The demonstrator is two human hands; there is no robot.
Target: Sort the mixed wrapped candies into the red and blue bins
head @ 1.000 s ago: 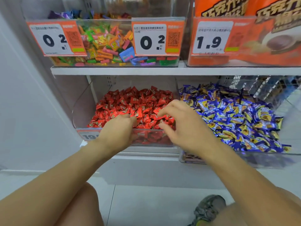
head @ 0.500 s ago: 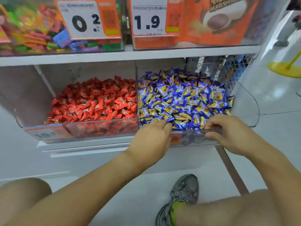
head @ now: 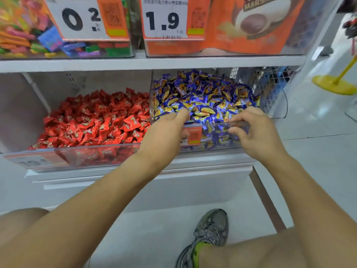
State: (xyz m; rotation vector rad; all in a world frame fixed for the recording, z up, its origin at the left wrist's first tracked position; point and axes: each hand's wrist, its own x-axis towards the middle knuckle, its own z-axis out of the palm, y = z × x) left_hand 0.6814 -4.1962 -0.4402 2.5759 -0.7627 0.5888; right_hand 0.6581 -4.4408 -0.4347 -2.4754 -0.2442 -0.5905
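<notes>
Two clear bins stand side by side on the lower shelf. The left bin (head: 58, 151) is full of red wrapped candies (head: 96, 120). The right bin (head: 212, 139) is full of blue-and-yellow wrapped candies (head: 202, 93). Both my hands are at the front wall of the blue-candy bin. My left hand (head: 166, 132) has its fingers over the rim among the blue candies and its thumb on the outside of the wall. My right hand (head: 255, 130) curls its fingers round the rim further right. Whether either hand hides a candy I cannot tell.
The upper shelf (head: 135, 62) carries a bin of mixed colourful candies (head: 29, 39) and an orange marshmallow box (head: 241, 26), both with price tags. A wire basket (head: 270, 84) is behind the blue-candy bin. A yellow stand base (head: 334, 86) is on the tiled floor at right. My shoe (head: 210, 235) is below.
One second ago both hands were in the red candies. They have moved right to the blue-candy bin's front wall, and my view has swung right with them.
</notes>
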